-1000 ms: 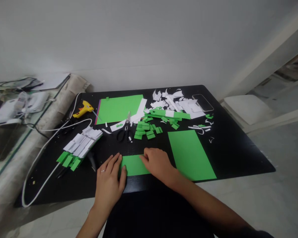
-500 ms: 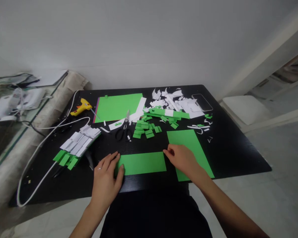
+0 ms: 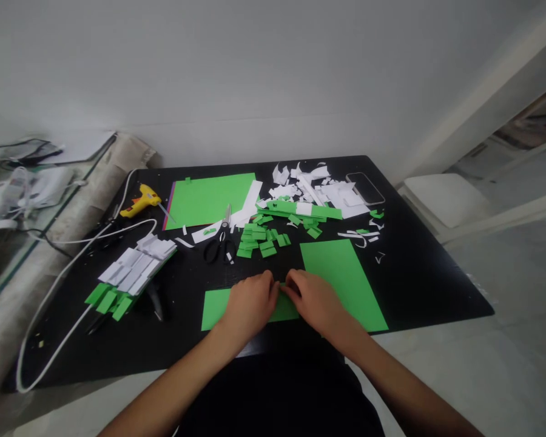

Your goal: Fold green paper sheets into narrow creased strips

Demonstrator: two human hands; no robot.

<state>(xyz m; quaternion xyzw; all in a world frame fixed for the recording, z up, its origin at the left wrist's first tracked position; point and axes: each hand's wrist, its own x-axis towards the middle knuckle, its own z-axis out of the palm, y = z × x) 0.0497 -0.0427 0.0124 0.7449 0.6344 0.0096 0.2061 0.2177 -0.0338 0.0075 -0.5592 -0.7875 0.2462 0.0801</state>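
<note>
A green paper strip point(image 3: 215, 308) lies lengthwise near the front edge of the table. My left hand point(image 3: 252, 298) covers its middle, fingers curled and pinching at the far edge. Close beside it, my right hand point(image 3: 316, 298) is also closed in a pinch on the strip's far edge, toward the right end. The two sets of fingertips nearly meet, and they hide part of that edge. Partly under my right hand and forearm lies a larger green paper sheet point(image 3: 343, 270). Beyond my hands are several small folded green paper pieces point(image 3: 255, 238).
Black-handled scissors point(image 3: 220, 244) lie left of the folded pieces. A yellow glue gun point(image 3: 142, 200) and a layered white-and-green paper piece point(image 3: 134, 267) are at left, by a white cable point(image 3: 50, 280). White paper scraps point(image 3: 307, 182) and a phone-shaped outline point(image 3: 366, 188) lie at the back right.
My left hand has moved right from the strip's left end to its middle. My right hand has shifted slightly left, to the far edge. The view has turned slightly.
</note>
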